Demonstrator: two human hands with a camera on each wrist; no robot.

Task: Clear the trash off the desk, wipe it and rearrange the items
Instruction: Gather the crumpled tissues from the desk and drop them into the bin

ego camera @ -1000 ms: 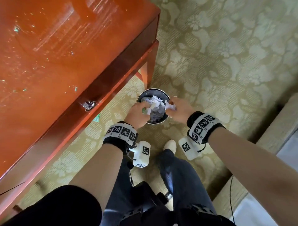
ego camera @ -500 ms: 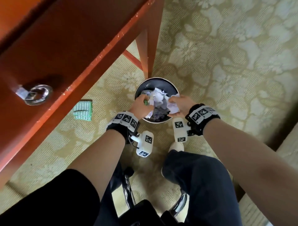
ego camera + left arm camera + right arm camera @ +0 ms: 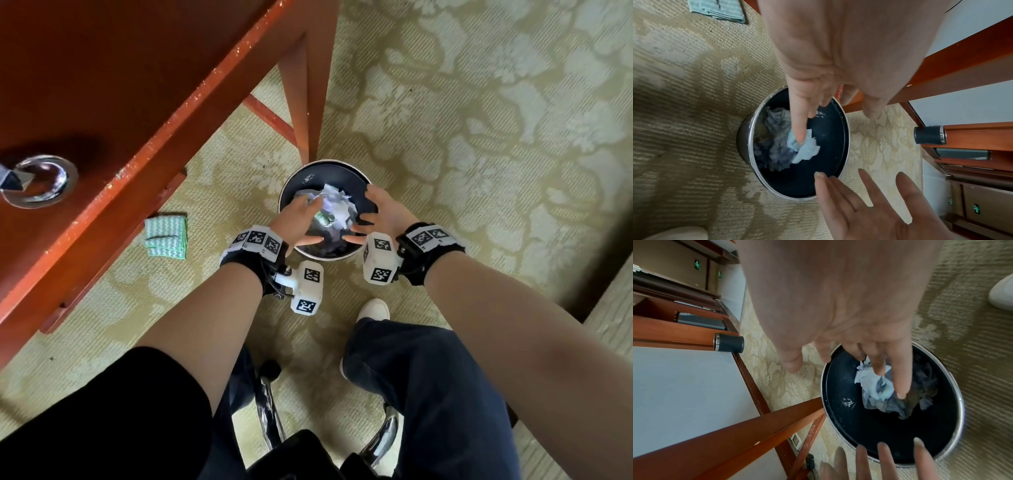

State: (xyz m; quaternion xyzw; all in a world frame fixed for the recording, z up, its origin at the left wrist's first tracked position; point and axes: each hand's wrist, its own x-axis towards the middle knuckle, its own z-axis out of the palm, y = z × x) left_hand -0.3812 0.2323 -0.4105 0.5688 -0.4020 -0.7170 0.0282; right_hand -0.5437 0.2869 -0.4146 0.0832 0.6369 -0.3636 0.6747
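A round black trash bin (image 3: 337, 174) with a chrome rim stands on the carpet beside the desk leg (image 3: 310, 85). Crumpled white and grey paper trash (image 3: 334, 209) lies inside it, with a small green scrap among it. My left hand (image 3: 297, 219) hovers over the bin's left side, fingers straight and holding nothing. My right hand (image 3: 378, 216) is spread over the right side, also holding nothing. In the left wrist view my left hand (image 3: 828, 104) points down at the paper (image 3: 806, 149). The right wrist view has my right hand (image 3: 869, 356) above the paper (image 3: 873, 386).
A folded green-and-white cloth (image 3: 166, 236) lies on the carpet under the red-brown desk (image 3: 137, 85). A chrome ring pull (image 3: 37, 181) sits on the drawer front. My white shoe (image 3: 373, 308) and a chair base are close to the bin. A dark cylinder (image 3: 930, 134) stands farther off.
Both hands held crumpled paper over the bin before. Now their fingers have spread and the paper lies in the bin. The head view has dropped lower, under the desk edge.
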